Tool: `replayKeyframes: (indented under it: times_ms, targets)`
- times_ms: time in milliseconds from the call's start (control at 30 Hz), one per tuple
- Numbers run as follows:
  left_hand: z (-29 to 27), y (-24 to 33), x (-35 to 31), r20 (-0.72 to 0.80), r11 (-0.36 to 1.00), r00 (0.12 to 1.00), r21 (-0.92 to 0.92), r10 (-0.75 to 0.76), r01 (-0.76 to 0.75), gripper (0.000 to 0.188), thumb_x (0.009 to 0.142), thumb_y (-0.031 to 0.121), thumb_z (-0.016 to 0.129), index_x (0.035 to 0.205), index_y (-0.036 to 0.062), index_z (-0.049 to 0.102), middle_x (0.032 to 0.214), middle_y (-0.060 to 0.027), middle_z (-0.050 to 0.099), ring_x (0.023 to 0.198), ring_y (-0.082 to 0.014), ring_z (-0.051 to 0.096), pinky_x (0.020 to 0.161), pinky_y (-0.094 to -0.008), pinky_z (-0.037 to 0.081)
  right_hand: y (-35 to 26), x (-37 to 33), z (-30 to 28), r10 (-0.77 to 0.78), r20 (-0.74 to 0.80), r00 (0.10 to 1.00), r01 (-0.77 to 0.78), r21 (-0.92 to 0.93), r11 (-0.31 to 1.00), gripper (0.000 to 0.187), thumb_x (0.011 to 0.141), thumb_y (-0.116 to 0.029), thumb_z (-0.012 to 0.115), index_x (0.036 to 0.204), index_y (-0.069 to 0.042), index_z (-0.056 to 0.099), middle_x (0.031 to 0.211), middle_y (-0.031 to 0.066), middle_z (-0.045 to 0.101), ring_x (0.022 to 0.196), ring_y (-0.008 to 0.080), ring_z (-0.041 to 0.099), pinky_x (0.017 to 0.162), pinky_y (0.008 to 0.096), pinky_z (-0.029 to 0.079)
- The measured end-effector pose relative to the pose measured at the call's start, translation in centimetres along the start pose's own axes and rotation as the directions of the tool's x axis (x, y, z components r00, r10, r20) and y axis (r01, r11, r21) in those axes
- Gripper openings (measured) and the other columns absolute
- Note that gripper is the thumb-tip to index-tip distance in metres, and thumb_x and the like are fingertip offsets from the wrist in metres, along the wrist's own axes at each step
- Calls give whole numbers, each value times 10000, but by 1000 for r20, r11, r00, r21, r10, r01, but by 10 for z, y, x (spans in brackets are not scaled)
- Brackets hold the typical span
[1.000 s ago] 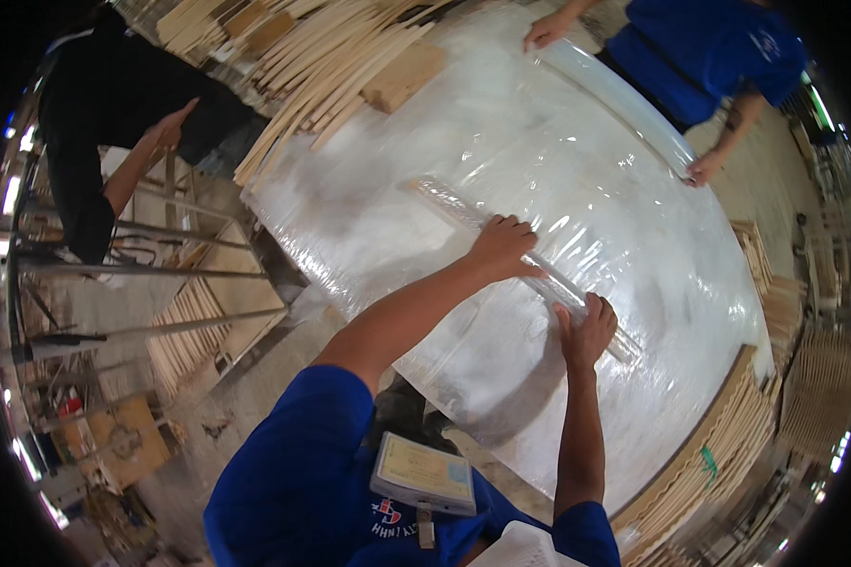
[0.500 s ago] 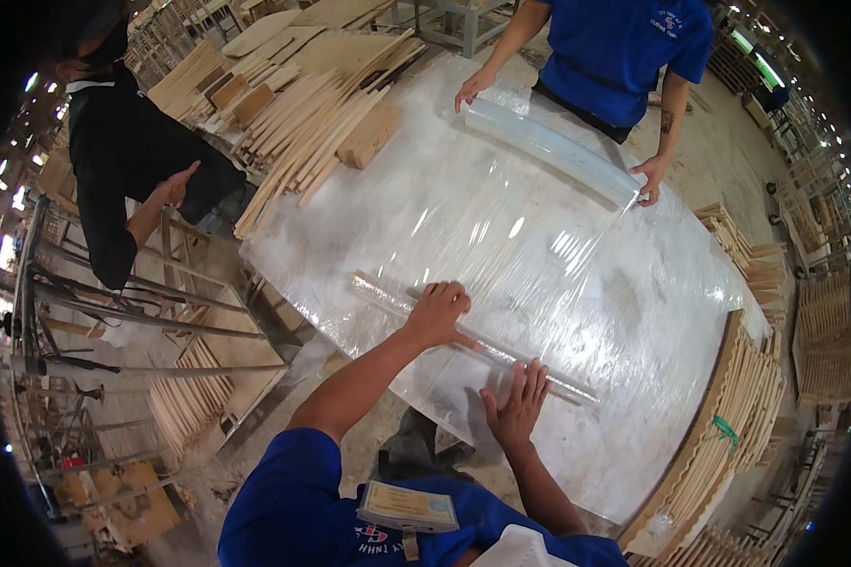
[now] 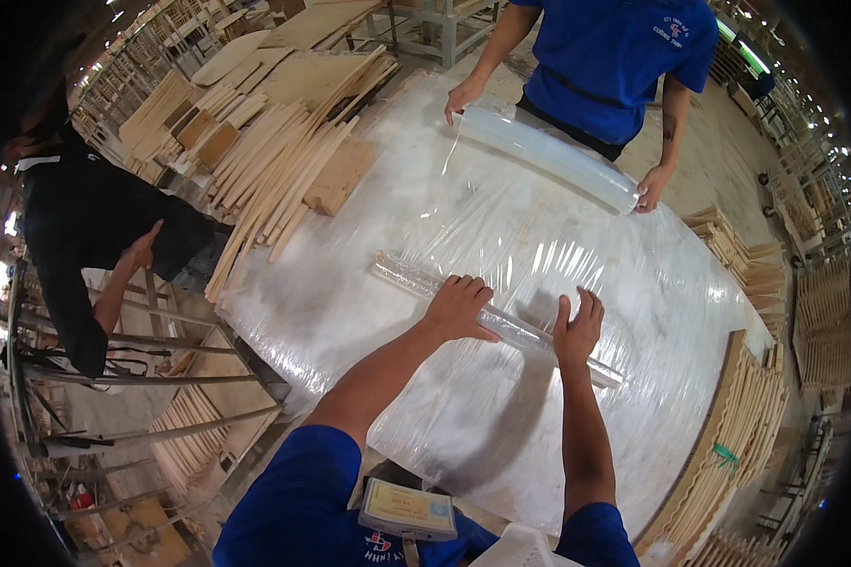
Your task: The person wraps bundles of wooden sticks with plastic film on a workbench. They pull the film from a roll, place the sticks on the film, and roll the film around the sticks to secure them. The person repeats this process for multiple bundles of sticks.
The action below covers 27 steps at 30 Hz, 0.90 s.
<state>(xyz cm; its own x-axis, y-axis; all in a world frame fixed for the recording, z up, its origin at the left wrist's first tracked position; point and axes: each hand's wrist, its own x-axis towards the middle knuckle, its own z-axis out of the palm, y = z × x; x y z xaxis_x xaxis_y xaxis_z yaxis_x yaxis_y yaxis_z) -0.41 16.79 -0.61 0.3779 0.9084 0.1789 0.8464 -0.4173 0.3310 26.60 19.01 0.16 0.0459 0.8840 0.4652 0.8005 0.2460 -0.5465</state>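
Observation:
A long, thin bundle of wooden strips (image 3: 405,272), wrapped in clear plastic film, lies slantwise across the table. My left hand (image 3: 460,309) is closed over its middle, thumb on the near side. My right hand (image 3: 579,328) is above the bundle's right part with fingers spread, gripping nothing; I cannot tell whether it touches the film. A sheet of clear stretch film (image 3: 525,231) runs from the bundle to a wide film roll (image 3: 550,159). Across the table, a co-worker in a blue shirt holds that roll at both ends.
Loose wooden strips (image 3: 279,156) and a wooden block (image 3: 340,177) lie at the table's far left. Stacked wavy-edged slats (image 3: 728,444) stand along the right edge. Another person in black is at the left, beside a metal rack (image 3: 151,380).
The bundle and my left hand have moved away from me, toward the co-worker. My right hand has come off the near side and reached farther forward. The film between bundle and roll is shorter.

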Motion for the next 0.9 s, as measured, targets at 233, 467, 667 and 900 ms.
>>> replayKeyframes:
  times_ms: [233,467,667,900]
  targets:
    - [-8,0,-5,79,997,995,-47,-59,63,824,591,732,901,1054,82,695,1066,-71,695,1078,-287,655,963,-433,503,-17,-87,-36,-135,123,983,157,-190,969,662,812,-543,888,1192,-53,657,1102,168,654,1021,390,604,975,526,456]
    - [-16,53,-117,300,978,941,-84,-158,191,852,574,756,906,1045,79,693,1083,-79,700,1080,-306,661,958,-449,505,-32,-187,-85,-122,238,963,165,-166,972,667,820,-602,858,1171,-83,631,1079,154,640,1021,389,595,949,518,456]
    - [-22,65,-156,75,978,984,-117,-162,170,718,607,688,932,955,111,684,987,-55,669,1071,-293,648,984,-449,476,-64,-281,-120,-109,407,907,151,-73,986,878,936,-509,785,1585,-27,443,1595,272,452,1516,491,375,1261,677,235]
    - [3,59,-85,-230,972,950,-149,-212,181,387,910,488,809,956,112,726,1060,-71,685,1113,-282,632,1025,-481,446,-18,-170,-53,-96,269,958,170,-267,949,940,985,-588,684,1659,-9,380,1732,275,330,1625,506,237,1281,705,168]
